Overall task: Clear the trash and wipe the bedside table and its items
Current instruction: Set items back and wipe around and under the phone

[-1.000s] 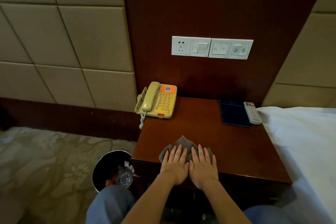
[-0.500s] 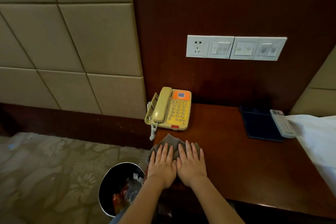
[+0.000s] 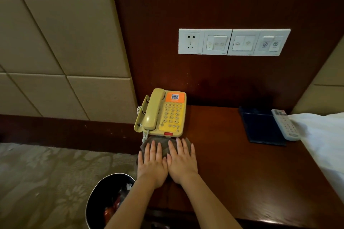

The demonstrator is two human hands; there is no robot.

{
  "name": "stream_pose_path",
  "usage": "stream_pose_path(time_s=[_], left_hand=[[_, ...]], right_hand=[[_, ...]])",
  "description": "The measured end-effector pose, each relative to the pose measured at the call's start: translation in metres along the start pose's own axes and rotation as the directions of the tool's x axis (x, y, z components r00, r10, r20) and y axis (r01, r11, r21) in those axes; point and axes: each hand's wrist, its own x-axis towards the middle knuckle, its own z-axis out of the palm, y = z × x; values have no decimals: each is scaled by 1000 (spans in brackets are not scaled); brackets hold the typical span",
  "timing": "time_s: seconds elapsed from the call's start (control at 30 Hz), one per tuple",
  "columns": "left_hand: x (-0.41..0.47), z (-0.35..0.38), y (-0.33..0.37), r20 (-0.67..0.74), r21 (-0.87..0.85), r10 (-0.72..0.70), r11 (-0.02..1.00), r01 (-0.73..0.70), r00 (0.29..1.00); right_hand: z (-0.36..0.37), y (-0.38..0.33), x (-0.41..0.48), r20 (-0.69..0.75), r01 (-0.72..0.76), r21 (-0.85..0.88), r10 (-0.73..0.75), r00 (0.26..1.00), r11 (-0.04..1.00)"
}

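Observation:
My left hand (image 3: 151, 163) and my right hand (image 3: 182, 161) lie flat side by side, fingers straight, pressing a grey cloth (image 3: 164, 146) onto the dark wooden bedside table (image 3: 223, 173) near its left edge. The cloth's far edge touches the front of a yellow telephone (image 3: 163, 115) with an orange label. At the back right of the table lies a dark blue pad (image 3: 262, 128) with a white remote (image 3: 285, 124) along its right side. Below the table's left corner stands a black trash bin (image 3: 108, 199) holding wrappers.
A white bed sheet (image 3: 323, 145) borders the table on the right. A white socket and switch panel (image 3: 232, 42) sits on the wooden wall above. Padded beige wall panels (image 3: 55, 42) and patterned carpet (image 3: 46, 182) lie to the left.
Both hands have slid the cloth from the table's front middle to the left and back, up against the telephone. The view has moved closer.

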Motion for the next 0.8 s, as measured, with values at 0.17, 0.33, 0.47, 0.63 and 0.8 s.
stream_pose_path(time_s=[0.17,0.33,0.47,0.63,0.8], left_hand=[[-17,5,29,9,-12,30,999,-30,1000],[-41,16,118,57,-19,157,988,-156,986],[-64,27,204,130,-19,289,957,-289,948],[-87,40,281,164,-10,403,913,-407,900],[-95,51,320,192,34,455,882,-469,870]], right_hand=[[-4,27,-26,20,-12,-18,13,1000,1000],[-13,108,-79,11,-138,6,138,990,990],[-24,187,-128,38,-248,-10,248,968,969],[-26,254,-178,13,-385,-10,385,923,923],[-20,286,-201,-51,-444,45,446,894,895]])
